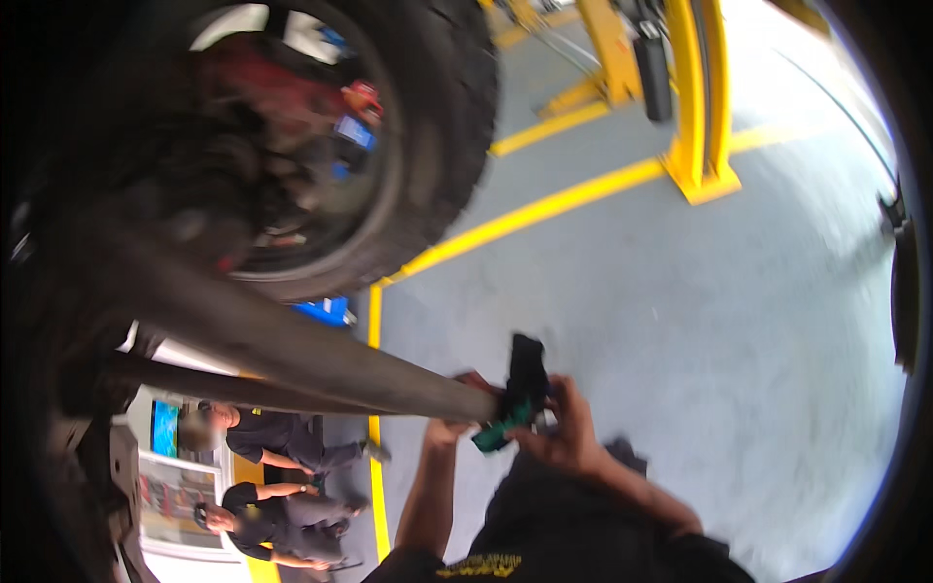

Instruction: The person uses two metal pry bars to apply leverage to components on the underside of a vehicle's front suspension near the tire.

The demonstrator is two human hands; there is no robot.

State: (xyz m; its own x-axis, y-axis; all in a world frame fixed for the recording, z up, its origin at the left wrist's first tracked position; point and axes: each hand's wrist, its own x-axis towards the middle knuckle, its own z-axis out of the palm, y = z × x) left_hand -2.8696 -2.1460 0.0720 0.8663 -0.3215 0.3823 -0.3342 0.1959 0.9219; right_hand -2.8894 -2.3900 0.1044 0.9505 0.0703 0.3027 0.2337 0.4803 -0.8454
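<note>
Beside the lower end of a long grey metal tube [350, 364], my right hand [566, 432] is closed, its fingers gripping a black and green object [522, 394]. The object's upper part is black and blocky, its lower part green. Blur hides what kind of thing it is. My left hand [447, 429] is at the other side of the tube's end, close to the object. The tube covers most of its fingers, so I cannot see whether they grip the tube, the object or neither.
A large tyre [452, 126] hangs at the upper left, with blurred underbody parts around it. A yellow lift post [702, 97] stands at the far right of it. Yellow lines [544, 209] cross the grey floor. Two people [277, 437] [282, 515] in dark clothes are at the lower left.
</note>
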